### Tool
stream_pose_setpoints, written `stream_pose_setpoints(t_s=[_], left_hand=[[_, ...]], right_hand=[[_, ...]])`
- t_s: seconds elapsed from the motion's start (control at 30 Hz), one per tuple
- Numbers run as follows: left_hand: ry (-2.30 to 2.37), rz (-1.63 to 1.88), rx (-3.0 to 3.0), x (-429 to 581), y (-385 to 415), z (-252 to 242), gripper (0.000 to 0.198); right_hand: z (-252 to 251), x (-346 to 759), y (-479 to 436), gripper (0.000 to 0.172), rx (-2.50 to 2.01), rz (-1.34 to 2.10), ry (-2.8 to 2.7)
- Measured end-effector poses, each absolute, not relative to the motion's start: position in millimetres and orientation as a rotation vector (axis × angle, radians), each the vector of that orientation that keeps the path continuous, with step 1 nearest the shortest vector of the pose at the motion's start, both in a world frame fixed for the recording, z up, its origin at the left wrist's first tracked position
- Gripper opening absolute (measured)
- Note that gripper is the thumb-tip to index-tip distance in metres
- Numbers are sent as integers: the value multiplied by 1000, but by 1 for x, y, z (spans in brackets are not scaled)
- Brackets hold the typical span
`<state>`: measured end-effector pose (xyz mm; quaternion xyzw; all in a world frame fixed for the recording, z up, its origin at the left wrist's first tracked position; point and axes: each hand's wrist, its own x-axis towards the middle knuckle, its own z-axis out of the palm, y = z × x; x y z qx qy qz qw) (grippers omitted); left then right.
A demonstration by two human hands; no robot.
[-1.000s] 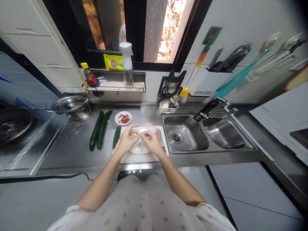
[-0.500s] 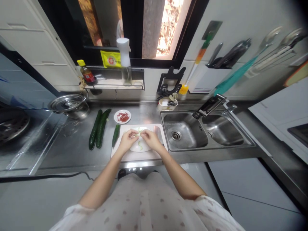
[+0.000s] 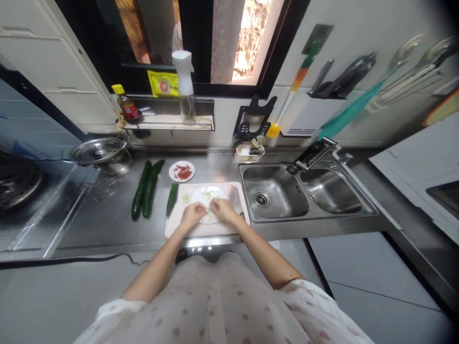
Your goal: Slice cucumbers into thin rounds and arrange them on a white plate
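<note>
Pale-green cucumber slices (image 3: 206,192) on white plate (image 3: 196,197), frame centre, arrangement seemingly begun | left hand (image 3: 194,214), right hand (image 3: 222,209): fingertips pinched over plate, cannot tell on what | loose slices (image 3: 185,198) left on cutting board (image 3: 175,225) | short cucumber piece (image 3: 172,199), two whole cucumbers (image 3: 150,190) centre-left, unsliced
</note>
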<state>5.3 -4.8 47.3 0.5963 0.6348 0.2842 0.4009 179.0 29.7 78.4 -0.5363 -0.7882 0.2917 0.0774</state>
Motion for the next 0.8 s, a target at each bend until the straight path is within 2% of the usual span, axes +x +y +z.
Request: stream_pose_setpoints(t_s=[0.4, 0.8], left_hand=[[1819, 298, 1744, 17, -9, 40, 17], [1850, 158, 1859, 20, -9, 37, 20]], right_hand=[[62, 174, 24, 23, -1678, 900, -2527], [54, 170, 24, 24, -1753, 841, -2616]])
